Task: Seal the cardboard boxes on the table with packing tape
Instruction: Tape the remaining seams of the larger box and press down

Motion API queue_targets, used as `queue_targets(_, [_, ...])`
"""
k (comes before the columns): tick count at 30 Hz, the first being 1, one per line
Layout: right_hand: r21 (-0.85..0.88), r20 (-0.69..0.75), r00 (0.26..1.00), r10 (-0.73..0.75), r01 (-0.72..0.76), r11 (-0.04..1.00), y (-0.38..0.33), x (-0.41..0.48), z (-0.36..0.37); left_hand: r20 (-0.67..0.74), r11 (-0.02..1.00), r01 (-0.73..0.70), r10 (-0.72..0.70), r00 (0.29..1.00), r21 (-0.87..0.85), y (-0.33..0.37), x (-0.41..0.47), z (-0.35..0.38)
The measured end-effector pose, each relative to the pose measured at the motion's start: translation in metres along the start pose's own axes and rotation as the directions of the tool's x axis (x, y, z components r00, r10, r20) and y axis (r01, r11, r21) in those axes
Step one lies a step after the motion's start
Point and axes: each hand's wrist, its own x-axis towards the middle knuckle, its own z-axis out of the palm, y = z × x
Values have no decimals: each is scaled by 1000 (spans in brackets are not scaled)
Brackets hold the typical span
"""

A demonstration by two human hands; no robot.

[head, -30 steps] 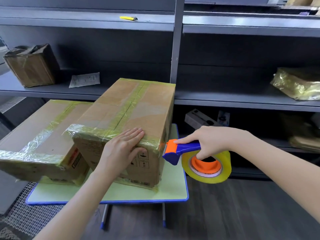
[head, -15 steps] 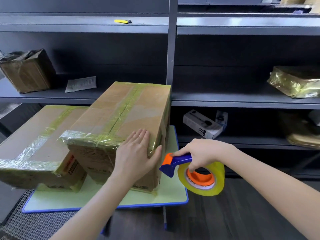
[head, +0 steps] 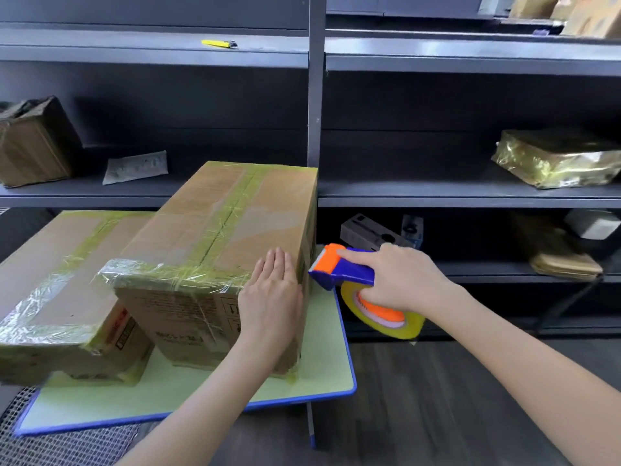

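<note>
A tall cardboard box [head: 221, 230] with yellowish tape along its top seam and near edge stands on the small green table [head: 322, 371]. My left hand [head: 272, 297] presses flat against the box's near right corner, fingers straight. My right hand [head: 400, 280] grips the blue and orange tape dispenser [head: 339, 267], index finger stretched along its top. Its orange head sits just right of the box's right side, and the yellow tape roll [head: 386, 321] hangs below my palm. A second, lower taped box [head: 64, 284] lies to the left.
Dark metal shelving [head: 316, 95] stands behind the table. On it are a yellow cutter [head: 218, 44], a brown wrapped parcel [head: 30, 142], a grey pouch [head: 136, 166], a gold-wrapped parcel [head: 554, 159] and a small black box [head: 369, 230]. Wire mesh [head: 67, 445] lies at lower left.
My right hand has raised the dispenser and brought its head closer to the box's right side. My left hand has slid from the box's top edge to its near right corner.
</note>
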Motion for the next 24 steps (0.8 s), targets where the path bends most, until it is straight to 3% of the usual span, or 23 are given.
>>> queue_targets(4, [-38, -305, 951, 47, -62, 997, -19, 7, -5, -25, 981, 0, -4, 1000, -192, -14, -10, -16])
queue_targets(9, [-121, -584, 808, -75, 4, 993, -47, 34, -4, -53, 949, 90, -111, 992, -303, -51, -19, -32])
queue_targets(13, [-185, -609, 779, -150, 45, 982, -77, 58, -6, -70, 923, 239, -271, 960, -301, -109, -17, -41])
queue_targets(18, [-220, -615, 768, -180, 52, 974, -115, 89, 5, 58, 870, 418, -418, 907, -263, -176, -16, -38])
queue_targets(24, [-238, -651, 718, -247, 115, 964, -151, 110, 21, 101, 789, 514, -513, 852, -337, -195, -23, -43])
